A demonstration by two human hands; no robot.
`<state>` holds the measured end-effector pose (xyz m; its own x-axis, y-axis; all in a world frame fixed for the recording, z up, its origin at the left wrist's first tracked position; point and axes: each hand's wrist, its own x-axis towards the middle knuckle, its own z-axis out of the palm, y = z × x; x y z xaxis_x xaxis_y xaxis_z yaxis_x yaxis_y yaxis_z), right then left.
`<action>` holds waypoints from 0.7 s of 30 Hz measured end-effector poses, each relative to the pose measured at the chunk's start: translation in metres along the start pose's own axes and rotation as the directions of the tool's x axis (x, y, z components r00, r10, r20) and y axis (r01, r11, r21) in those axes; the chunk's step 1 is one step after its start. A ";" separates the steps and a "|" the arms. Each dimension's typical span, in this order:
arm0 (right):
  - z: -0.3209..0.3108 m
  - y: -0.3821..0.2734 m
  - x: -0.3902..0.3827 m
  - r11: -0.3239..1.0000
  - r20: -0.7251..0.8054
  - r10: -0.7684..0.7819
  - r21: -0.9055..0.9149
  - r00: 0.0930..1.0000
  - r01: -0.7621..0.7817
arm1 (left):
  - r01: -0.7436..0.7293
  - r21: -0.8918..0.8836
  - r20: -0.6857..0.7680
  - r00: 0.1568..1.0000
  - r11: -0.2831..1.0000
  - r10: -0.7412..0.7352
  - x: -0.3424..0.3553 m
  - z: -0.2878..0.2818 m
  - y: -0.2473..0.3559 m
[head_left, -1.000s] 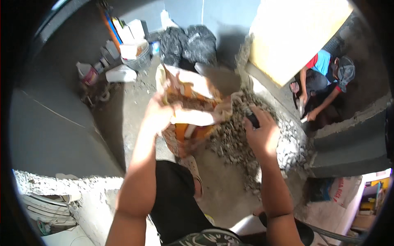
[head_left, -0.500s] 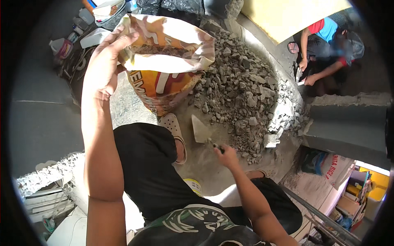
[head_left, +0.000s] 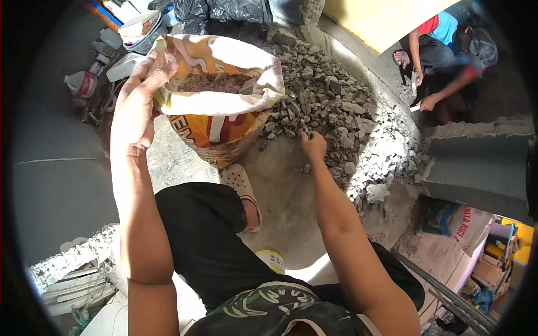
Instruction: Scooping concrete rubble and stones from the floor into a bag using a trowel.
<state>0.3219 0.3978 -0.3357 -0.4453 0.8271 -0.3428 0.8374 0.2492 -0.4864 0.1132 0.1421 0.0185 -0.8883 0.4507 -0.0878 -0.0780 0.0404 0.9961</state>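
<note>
My left hand (head_left: 137, 98) grips the rolled rim of an orange and yellow woven sack (head_left: 216, 131) at its left side, with the mouth held wide. Grey-brown rubble (head_left: 210, 83) lies inside the sack. My right hand (head_left: 314, 147) is closed around the handle of a trowel (head_left: 304, 130) at the near left edge of a heap of broken concrete (head_left: 336, 106). The trowel's blade cannot be made out clearly among the chunks. The sack stands upright on the floor, just left of the heap.
A yellow-and-white tub (head_left: 271, 261) is beside my leg. Black plastic bags (head_left: 224, 12) and a bucket (head_left: 147, 33) stand at the back. Far right, a crouching person (head_left: 448, 56) works with tools in both hands. A low grey wall (head_left: 476, 162) juts in from the right.
My right hand has moved forward with the trowel, from the bare floor to the edge of the rubble heap. My left hand keeps hold of the sack's rim.
</note>
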 end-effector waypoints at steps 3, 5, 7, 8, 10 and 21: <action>0.008 0.019 -0.011 0.997 -0.051 -0.040 0.066 0.998 0.043 | 0.010 0.013 0.003 1.000 1.000 -0.010 0.000 -0.003 0.002; 0.010 0.034 -0.015 0.988 -0.068 -0.033 0.146 0.997 0.043 | 0.008 0.020 0.007 1.000 1.000 -0.008 0.000 -0.001 0.003; 0.008 0.039 -0.019 0.984 -0.095 -0.051 0.166 0.994 0.066 | 0.021 0.009 0.016 1.000 1.000 -0.021 -0.005 -0.001 0.005; 0.004 0.038 -0.022 0.977 -0.115 -0.074 0.191 0.991 0.095 | 0.019 0.003 0.017 1.000 1.000 -0.019 -0.005 -0.001 0.005; -0.009 0.036 -0.022 0.980 -0.100 -0.053 0.184 0.994 0.071 | 0.035 0.044 0.009 0.999 0.998 -0.035 -0.002 0.002 0.003; -0.203 -0.075 -0.086 0.962 -0.194 -0.218 0.124 0.957 0.244 | 0.027 0.056 -0.002 1.000 0.998 -0.027 -0.006 -0.011 0.007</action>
<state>0.3619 0.4103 -0.1065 -0.5469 0.8346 -0.0661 0.6571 0.3791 -0.6515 0.1130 0.1300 0.0261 -0.8868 0.4477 -0.1146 -0.0765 0.1024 0.9918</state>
